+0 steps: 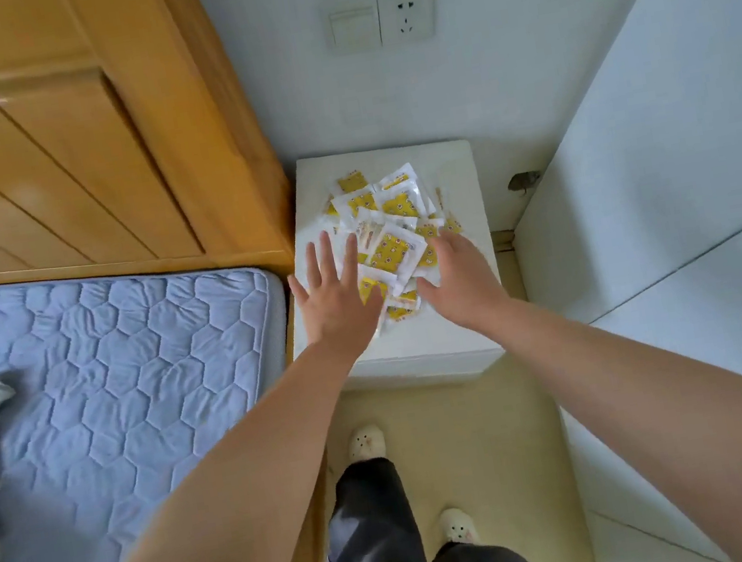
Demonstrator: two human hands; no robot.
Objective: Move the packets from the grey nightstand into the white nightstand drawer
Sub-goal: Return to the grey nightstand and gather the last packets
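Note:
A heap of several white and yellow packets (387, 224) lies on top of a pale nightstand (453, 170) that stands against the wall. My left hand (337, 295) is spread flat with straight fingers over the heap's left edge. My right hand (460, 276) is at the heap's right edge, palm down; its fingertips reach into the packets and are partly hidden, so I cannot tell if they hold one. No drawer is visible from this angle.
A bed with a blue quilted mattress (130, 367) and a wooden headboard (69, 134) is tight against the nightstand's left. A white wall or cabinet face (684, 182) stands at the right. My legs and slippers (365, 442) are on the beige floor in front.

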